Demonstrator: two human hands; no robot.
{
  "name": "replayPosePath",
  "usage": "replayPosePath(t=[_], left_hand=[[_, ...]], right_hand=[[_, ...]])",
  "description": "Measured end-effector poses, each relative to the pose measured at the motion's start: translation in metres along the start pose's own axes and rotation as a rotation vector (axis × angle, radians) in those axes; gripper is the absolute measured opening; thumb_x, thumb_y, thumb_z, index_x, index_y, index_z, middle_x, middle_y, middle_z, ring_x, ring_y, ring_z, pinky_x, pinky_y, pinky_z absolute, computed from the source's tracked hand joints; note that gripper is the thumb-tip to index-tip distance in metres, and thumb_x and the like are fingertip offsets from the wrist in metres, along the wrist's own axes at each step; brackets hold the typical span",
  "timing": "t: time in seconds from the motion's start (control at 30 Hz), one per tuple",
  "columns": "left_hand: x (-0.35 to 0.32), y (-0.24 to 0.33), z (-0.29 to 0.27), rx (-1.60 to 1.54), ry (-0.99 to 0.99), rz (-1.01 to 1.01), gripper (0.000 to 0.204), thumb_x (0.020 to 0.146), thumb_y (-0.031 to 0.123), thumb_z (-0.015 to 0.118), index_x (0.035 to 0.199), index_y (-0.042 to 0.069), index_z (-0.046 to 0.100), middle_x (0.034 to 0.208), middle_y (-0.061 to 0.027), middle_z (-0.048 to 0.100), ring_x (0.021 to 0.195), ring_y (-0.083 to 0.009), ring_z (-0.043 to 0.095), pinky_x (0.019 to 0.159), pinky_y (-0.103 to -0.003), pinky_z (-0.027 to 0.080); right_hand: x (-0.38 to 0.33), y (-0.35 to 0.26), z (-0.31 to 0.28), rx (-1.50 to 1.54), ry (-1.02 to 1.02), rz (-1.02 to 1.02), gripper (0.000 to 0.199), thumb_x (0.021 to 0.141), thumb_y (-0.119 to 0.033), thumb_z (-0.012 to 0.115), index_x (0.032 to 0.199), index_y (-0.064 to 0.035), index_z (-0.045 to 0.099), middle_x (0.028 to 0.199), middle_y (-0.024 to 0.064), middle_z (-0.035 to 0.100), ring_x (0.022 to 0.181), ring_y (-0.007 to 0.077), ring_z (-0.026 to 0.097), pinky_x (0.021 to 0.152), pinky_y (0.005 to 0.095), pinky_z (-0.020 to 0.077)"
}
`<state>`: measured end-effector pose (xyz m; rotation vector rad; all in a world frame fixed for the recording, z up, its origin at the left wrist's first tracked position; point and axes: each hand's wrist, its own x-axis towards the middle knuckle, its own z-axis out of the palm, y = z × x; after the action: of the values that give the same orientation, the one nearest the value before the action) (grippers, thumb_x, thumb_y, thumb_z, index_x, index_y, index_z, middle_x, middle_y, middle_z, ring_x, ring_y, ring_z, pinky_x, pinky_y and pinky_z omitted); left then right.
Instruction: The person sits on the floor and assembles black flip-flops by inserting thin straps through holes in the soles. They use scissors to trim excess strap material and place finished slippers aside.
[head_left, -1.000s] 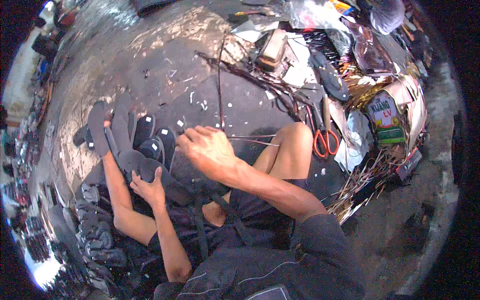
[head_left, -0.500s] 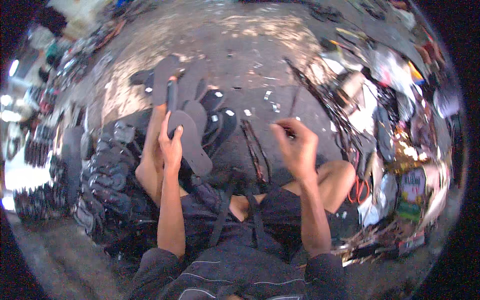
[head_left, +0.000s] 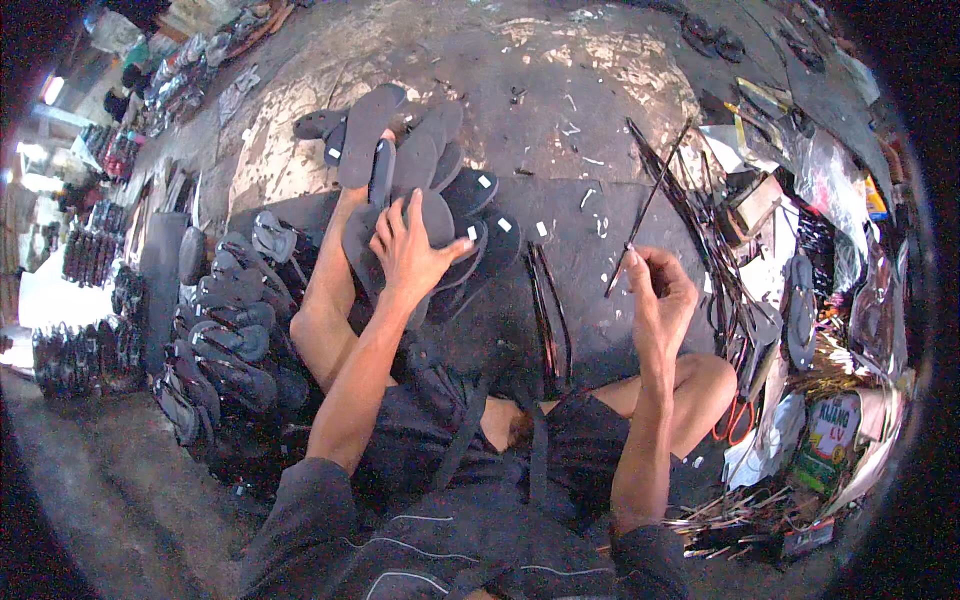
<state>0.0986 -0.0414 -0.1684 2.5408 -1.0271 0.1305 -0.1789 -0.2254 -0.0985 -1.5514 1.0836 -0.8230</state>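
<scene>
My left hand (head_left: 412,252) lies over a stack of dark grey sandal soles (head_left: 437,215), its fingers spread and its thumb pointing right. Whether the palm presses on a sole is hidden. On the right, my right hand (head_left: 662,298) pinches a thin dark strip (head_left: 660,182) between thumb and fingertips. The strip slants up and away to the right. Around my outstretched left leg (head_left: 333,265) lie more soles, such as a long grey one (head_left: 368,135). Several dark sandals with small white labels (head_left: 486,182) sit just right of the stack.
A bundle of dark strips (head_left: 690,215) lies at the right, and a few more strips (head_left: 548,320) lie before my lap. Finished-looking sandals (head_left: 235,340) are piled at the left. Orange-handled scissors (head_left: 738,420), a tin (head_left: 832,440) and scraps crowd the right side.
The sole my left hand held up is no longer gripped; that hand now spreads over the stack. My right hand, curled and blurred before, has moved right and visibly pinches a strip. The view shifted.
</scene>
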Motion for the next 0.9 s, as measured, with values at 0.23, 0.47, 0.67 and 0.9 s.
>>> replayPosePath(t=[0.23,0.47,0.67,0.9], left_hand=[[0.021,-0.039,-0.046,-0.264,0.094,-0.103,0.048,0.092,0.002,0.06,0.139,-0.005,0.059,0.131,-0.037,0.062,0.118,-0.0462,0.065,0.099,-0.051,0.051],[0.039,0.032,0.001,-0.388,-0.448,0.283,0.086,0.082,0.024,0.085,0.152,-0.004,0.044,0.147,-0.0267,0.054,0.143,-0.0446,0.045,0.117,-0.058,0.035],[0.022,0.073,0.037,0.667,-0.757,0.467,0.123,0.057,0.056,0.097,0.152,-0.003,0.044,0.145,-0.0242,0.056,0.148,-0.0437,0.039,0.121,-0.078,0.011],[-0.048,0.056,-0.016,0.322,-0.381,0.575,0.117,0.055,0.044,0.098,0.153,0.01,0.045,0.142,-0.0172,0.056,0.148,-0.035,0.042,0.123,-0.076,0.005]], right_hand=[[0.004,0.016,-0.021,0.065,0.093,-0.043,0.015,0.097,-0.015,0.077,0.101,-0.0011,0.076,0.081,-0.0018,0.068,0.073,0.0068,0.058,0.066,0.0238,0.0461],[0.008,0.009,-0.007,0.173,0.131,-0.051,0.014,0.099,-0.014,0.074,0.104,-0.0009,0.075,0.083,-0.0011,0.068,0.072,0.0066,0.058,0.064,0.0233,0.0461],[-0.009,-0.026,-0.055,0.273,0.285,0.07,0.015,0.105,-0.02,0.067,0.109,-0.0055,0.071,0.089,0.0026,0.069,0.069,0.0081,0.06,0.058,0.0224,0.0467],[-0.021,-0.032,-0.071,0.519,0.271,0.008,0.015,0.107,-0.025,0.066,0.113,-0.0116,0.064,0.097,0.0033,0.068,0.072,0.0072,0.057,0.057,0.02,0.0412]])
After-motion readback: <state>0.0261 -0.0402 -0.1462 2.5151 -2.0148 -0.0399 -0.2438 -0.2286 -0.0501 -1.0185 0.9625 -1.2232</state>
